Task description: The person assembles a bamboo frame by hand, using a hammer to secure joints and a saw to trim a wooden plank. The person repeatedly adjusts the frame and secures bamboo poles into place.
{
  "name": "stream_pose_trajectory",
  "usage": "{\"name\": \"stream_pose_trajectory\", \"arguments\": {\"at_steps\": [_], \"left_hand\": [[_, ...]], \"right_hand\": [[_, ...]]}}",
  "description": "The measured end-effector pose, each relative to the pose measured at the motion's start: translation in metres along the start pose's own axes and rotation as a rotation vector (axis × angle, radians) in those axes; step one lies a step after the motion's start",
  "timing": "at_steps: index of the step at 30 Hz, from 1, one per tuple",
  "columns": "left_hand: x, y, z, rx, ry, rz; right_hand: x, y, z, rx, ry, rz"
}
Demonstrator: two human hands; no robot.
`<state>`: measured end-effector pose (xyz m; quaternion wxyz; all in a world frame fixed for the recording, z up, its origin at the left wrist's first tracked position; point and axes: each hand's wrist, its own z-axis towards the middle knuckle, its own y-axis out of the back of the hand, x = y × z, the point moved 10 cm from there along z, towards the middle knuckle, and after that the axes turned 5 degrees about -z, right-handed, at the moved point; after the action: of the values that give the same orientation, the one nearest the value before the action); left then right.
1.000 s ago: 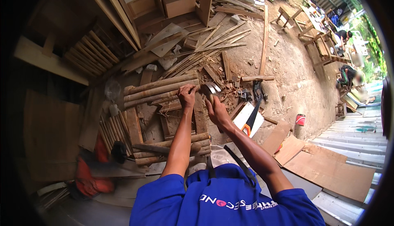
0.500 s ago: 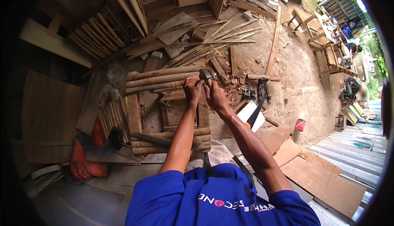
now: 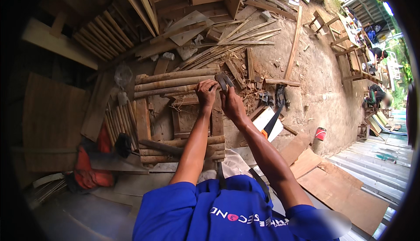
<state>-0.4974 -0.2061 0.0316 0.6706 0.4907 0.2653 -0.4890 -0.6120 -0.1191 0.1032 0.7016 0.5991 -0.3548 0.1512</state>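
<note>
Both hands meet at the far end of a rough wooden frame point(image 3: 175, 123) lying on the dirt floor point(image 3: 315, 79), hemmed in on nearly every side: a row of round poles point(image 3: 175, 81) lies across its top edge, a bundle of thin sticks point(image 3: 120, 118) crowds its left, and more poles close the near edge, so the only open room is the bare packed earth off to the right. The left hand point(image 3: 206, 93) has its grip clenched on the upright slat point(image 3: 217, 118) of the frame, knuckles up. The right hand point(image 3: 232, 103) is closed around the handle of a metal tool point(image 3: 224, 81), whose dull grey head stands just above the fingers, touching the slat's top. The wood is unplaned and pale brown, the poles smooth and cylindrical, the slat flat and splintery. Shavings and offcuts litter the ground beside the hands, and a white board point(image 3: 267, 123) lies near the right forearm
</note>
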Motion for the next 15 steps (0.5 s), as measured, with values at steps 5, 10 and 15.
{"name": "stream_pose_trajectory", "arguments": {"at_steps": [5,10,15], "left_hand": [[-0.001,0.001,0.001,-0.009,0.007,-0.068],[0.002,-0.001,0.001,-0.025,0.015,-0.095],[0.006,0.001,-0.003,-0.029,0.034,-0.112]], "right_hand": [[-0.006,-0.001,-0.002,-0.001,-0.027,0.008],[-0.009,0.000,-0.005,-0.040,0.027,0.019],[-0.019,-0.013,-0.007,0.026,-0.008,0.014]]}}
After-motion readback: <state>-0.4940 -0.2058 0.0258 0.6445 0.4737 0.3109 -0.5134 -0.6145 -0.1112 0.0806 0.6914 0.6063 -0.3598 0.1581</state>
